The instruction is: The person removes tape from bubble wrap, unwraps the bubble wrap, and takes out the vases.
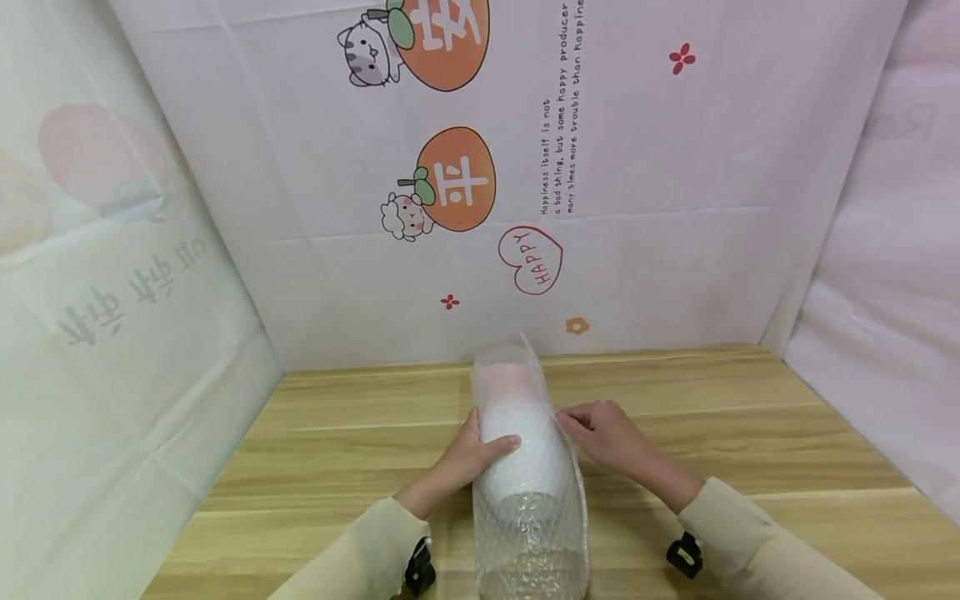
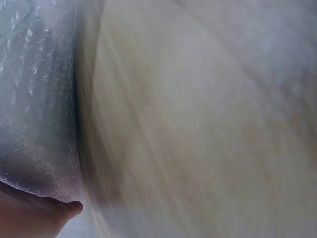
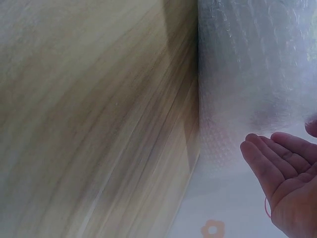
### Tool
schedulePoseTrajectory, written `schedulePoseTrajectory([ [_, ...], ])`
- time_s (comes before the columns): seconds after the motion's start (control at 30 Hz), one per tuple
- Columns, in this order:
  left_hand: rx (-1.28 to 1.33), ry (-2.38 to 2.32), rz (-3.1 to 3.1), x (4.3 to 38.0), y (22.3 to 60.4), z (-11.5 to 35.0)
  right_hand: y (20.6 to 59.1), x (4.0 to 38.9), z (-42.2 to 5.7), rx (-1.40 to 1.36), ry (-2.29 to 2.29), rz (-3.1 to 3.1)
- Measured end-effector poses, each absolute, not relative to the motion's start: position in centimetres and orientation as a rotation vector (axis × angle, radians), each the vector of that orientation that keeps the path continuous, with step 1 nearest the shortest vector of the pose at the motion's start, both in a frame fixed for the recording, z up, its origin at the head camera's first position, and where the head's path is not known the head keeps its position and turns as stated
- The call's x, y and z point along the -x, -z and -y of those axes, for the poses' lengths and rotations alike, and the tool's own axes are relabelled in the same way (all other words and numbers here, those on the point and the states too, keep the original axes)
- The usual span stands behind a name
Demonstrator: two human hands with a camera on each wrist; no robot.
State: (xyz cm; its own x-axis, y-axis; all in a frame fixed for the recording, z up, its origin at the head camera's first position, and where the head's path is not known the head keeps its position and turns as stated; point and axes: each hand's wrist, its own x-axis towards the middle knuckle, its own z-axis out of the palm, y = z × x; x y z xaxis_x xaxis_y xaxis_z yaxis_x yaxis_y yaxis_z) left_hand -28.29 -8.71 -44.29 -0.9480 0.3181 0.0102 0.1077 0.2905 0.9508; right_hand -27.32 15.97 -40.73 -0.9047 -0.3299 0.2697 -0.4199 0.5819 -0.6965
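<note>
A white cylindrical item (image 1: 522, 446) with a pinkish far end shows through a clear bubble wrap sleeve (image 1: 536, 575). The sleeve runs from near the back wall toward the person. My left hand (image 1: 474, 450) grips the wrapped item from its left side, thumb across the top. At the right border of the wrap, my right hand (image 1: 602, 429) pinches the plastic with bent fingers. In the left wrist view, a finger (image 2: 67, 210) presses on the bubble wrap (image 2: 37, 109). The right wrist view has the right hand's fingers (image 3: 270, 166) bent beside the wrap (image 3: 252, 64).
A wood-grain table (image 1: 345, 475) lies under everything. White printed cloth hangs behind (image 1: 315, 275), at the left (image 1: 82, 417) and at the right (image 1: 885, 333). Black wrist cameras (image 1: 684, 555) sit at both beige sleeves (image 1: 757, 533).
</note>
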Motion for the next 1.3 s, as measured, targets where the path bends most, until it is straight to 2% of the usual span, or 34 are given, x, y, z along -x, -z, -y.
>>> schedulePoseTrajectory([
  [0.23,-0.438,-1.751,-2.353,26.6,41.7,8.7,40.6,27.4,-15.9,-0.583,-1.273,2.732],
  [0.63,-0.420,-1.730,-2.384,28.5,44.9,8.7,40.0,28.0,-15.8,-0.578,-1.299,2.703],
  [1.3,-0.391,-1.723,-2.403,28.5,44.9,8.7,41.0,31.0,-14.9,-0.419,-1.345,2.759],
])
